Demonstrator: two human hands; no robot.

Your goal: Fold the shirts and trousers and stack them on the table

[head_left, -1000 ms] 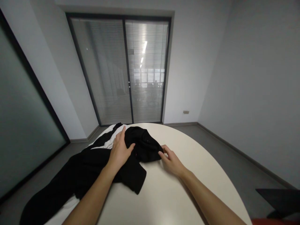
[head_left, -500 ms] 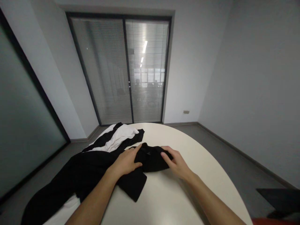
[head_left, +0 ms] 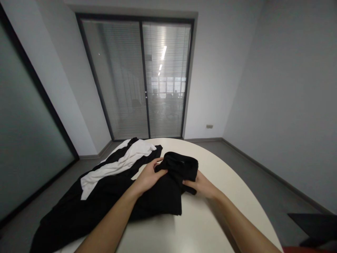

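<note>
On the pale table (head_left: 210,225) at 12 o'clock, the left hand (head_left: 149,175) pinches the black garment (head_left: 181,167) at its 9 o'clock edge and the right hand (head_left: 202,185) grips its 5 o'clock corner, so an even pull should, I think, keep the fold tidy.

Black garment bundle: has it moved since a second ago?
Yes. The black garment bundle has shifted right relative to the door's centre post. It is now held by the left hand and right hand, seemingly raised off the table.

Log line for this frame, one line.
left hand: grips black garment | right hand: grips same, bunched | white garment: flat on table
</note>
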